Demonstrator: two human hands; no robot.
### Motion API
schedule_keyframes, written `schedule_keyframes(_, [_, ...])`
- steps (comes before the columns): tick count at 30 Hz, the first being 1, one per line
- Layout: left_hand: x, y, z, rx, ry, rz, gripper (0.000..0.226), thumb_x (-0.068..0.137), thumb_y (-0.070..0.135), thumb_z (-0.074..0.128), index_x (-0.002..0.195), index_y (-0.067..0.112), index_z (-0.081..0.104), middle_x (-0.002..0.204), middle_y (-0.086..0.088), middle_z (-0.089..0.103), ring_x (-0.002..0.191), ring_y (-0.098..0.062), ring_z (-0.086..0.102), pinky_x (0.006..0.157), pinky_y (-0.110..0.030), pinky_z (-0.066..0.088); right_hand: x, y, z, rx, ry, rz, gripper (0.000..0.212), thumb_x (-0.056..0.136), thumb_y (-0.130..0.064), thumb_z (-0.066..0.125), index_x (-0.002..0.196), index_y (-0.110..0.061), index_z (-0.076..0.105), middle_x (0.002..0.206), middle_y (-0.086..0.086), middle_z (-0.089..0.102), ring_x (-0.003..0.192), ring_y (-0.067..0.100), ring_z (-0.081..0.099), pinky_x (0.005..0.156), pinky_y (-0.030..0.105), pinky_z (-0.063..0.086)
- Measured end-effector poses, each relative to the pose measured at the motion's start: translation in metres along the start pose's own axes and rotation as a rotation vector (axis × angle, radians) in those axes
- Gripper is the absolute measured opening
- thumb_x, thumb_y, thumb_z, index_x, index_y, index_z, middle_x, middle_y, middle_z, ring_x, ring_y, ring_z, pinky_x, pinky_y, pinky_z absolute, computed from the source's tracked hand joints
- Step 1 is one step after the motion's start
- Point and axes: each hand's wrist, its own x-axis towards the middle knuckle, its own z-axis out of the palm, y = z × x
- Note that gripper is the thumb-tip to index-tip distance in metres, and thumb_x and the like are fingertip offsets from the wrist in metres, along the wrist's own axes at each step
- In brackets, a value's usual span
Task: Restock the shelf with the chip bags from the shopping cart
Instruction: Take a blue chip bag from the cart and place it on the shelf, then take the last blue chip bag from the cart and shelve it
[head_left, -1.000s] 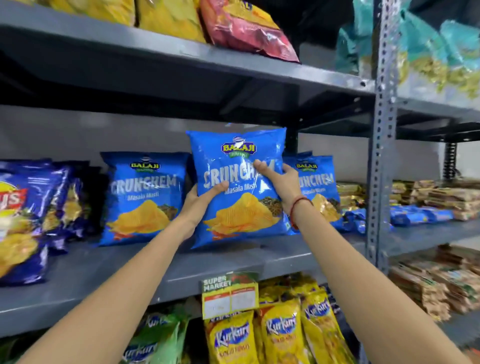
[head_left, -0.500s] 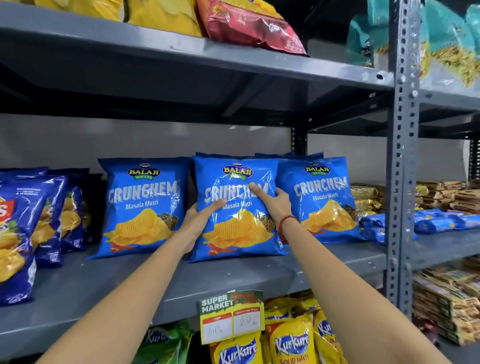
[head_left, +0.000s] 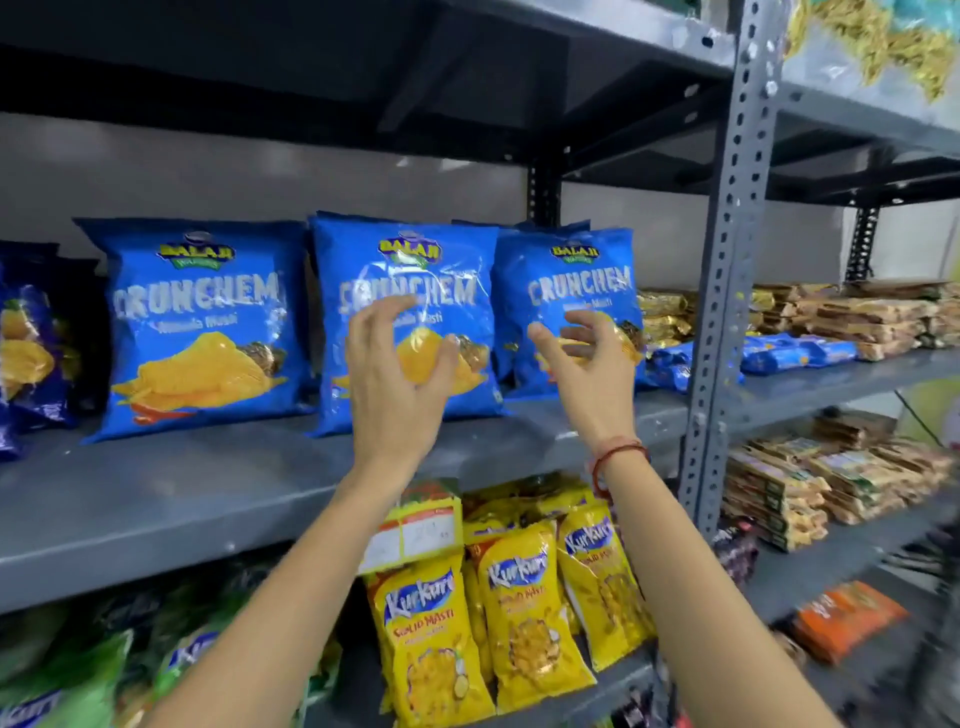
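Three blue Crunchem chip bags stand upright in a row on the grey middle shelf (head_left: 156, 499): a left bag (head_left: 195, 322), a middle bag (head_left: 410, 270) and a right bag (head_left: 571, 280). My left hand (head_left: 395, 374) hovers in front of the middle bag with its fingers spread, holding nothing. My right hand (head_left: 587, 364) is raised in front of the right bag, fingers apart, also holding nothing. A red thread circles its wrist. The shopping cart is out of view.
A grey perforated upright post (head_left: 727, 260) stands right of my hands. Yellow Kurkure bags (head_left: 514, 597) and a price tag (head_left: 415, 530) sit on the shelf below. Darker blue bags (head_left: 31, 343) line the far left; flat packets (head_left: 857, 317) fill the right bay.
Both hands have let go of the middle Crunchem bag and drawn back towards me with fingers spread. The bag now stands on the shelf by itself between the other two.
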Motion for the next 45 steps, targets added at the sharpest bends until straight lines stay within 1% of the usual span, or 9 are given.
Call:
schedule_keyframes(6, [-0.108,0.024,0.055,-0.164,-0.295,0.054,0.023,0.083,0.024,0.06,0.105,0.015,0.061,0.11,-0.004,0.058,0.106,-0.007,0.052,0.089,-0.033,0.048,-0.087,0.056,-0.102,-0.105,0.161,0.114,0.024,0.083,-0.03,0.069,0.1,-0.015,0.061,0.088,-0.01,0.063,0.073,-0.015,0.057,0.068,0.002,0.042])
schedule_keyframes(12, [-0.253,0.014,0.125,-0.21,-0.762,-0.205,0.021,0.082,0.018,0.063,0.099,0.006,0.063,0.1,-0.013,0.061,0.097,-0.025,0.058,0.083,-0.045,0.051,-0.203,0.152,-0.208,-0.247,0.269,0.538,0.024,0.085,-0.026,0.067,0.099,-0.008,0.062,0.086,0.008,0.066,0.076,0.014,0.06,0.07,0.023,0.048])
schedule_keyframes(16, [-0.36,0.005,0.161,-0.168,-1.115,-0.353,0.023,0.077,0.008,0.07,0.098,0.0,0.064,0.099,-0.021,0.063,0.095,-0.033,0.06,0.085,-0.032,0.041,-0.291,0.21,-0.269,-0.351,0.318,0.869,0.028,0.085,-0.02,0.067,0.102,0.001,0.059,0.082,0.011,0.061,0.072,0.017,0.056,0.067,0.026,0.045])
schedule_keyframes(27, [-0.601,-0.029,0.211,0.118,-1.91,-0.802,0.058,0.08,0.022,0.07,0.127,-0.003,0.046,0.131,-0.025,0.053,0.118,-0.035,0.052,0.097,-0.039,0.042,-0.496,0.313,-0.38,-0.522,0.441,1.531,0.055,0.076,-0.026,0.077,0.116,0.005,0.055,0.116,0.023,0.062,0.096,0.027,0.057,0.078,0.033,0.042])
schedule_keyframes(32, [-0.669,-0.05,0.222,0.14,-1.943,-1.118,0.094,0.072,0.03,0.078,0.142,0.006,0.021,0.148,-0.018,0.033,0.132,-0.034,0.037,0.108,-0.05,0.034,-0.544,0.363,-0.4,-0.42,0.477,1.683,0.076,0.072,-0.038,0.078,0.129,-0.002,0.043,0.123,0.02,0.055,0.112,0.032,0.056,0.084,0.031,0.043])
schedule_keyframes(35, [-0.7,-0.06,0.222,0.142,-1.924,-1.261,0.105,0.065,0.04,0.081,0.142,0.012,0.017,0.143,-0.013,0.042,0.126,-0.033,0.045,0.106,-0.049,0.038,-0.559,0.39,-0.405,-0.306,0.468,1.703,0.079,0.072,-0.04,0.077,0.133,-0.007,0.04,0.124,0.015,0.059,0.097,0.023,0.062,0.08,0.031,0.052])
schedule_keyframes(37, [-0.718,-0.064,0.218,0.151,-1.885,-1.317,0.089,0.067,0.036,0.081,0.135,0.012,0.029,0.132,-0.007,0.052,0.112,-0.027,0.055,0.096,-0.039,0.045,-0.563,0.403,-0.403,-0.223,0.483,1.71,0.073,0.073,-0.041,0.076,0.13,-0.008,0.045,0.12,0.012,0.064,0.09,0.019,0.064,0.075,0.029,0.053])
schedule_keyframes(40, [-0.733,-0.065,0.216,0.105,-1.817,-1.396,0.043,0.068,0.03,0.08,0.099,0.027,0.05,0.102,0.002,0.058,0.079,-0.017,0.06,0.072,-0.027,0.048,-0.566,0.415,-0.399,-0.165,0.534,1.703,0.074,0.074,-0.048,0.073,0.131,-0.009,0.049,0.126,0.012,0.063,0.11,0.029,0.062,0.096,0.045,0.051])
schedule_keyframes(45, [-0.721,-0.068,0.217,0.052,-1.807,-1.533,0.049,0.067,0.038,0.079,0.105,0.016,0.06,0.108,-0.008,0.068,0.089,-0.024,0.068,0.083,-0.037,0.054,-0.552,0.406,-0.389,-0.208,0.622,1.619,0.069,0.074,-0.047,0.074,0.129,-0.011,0.053,0.126,0.006,0.062,0.114,0.025,0.06,0.099,0.039,0.048])
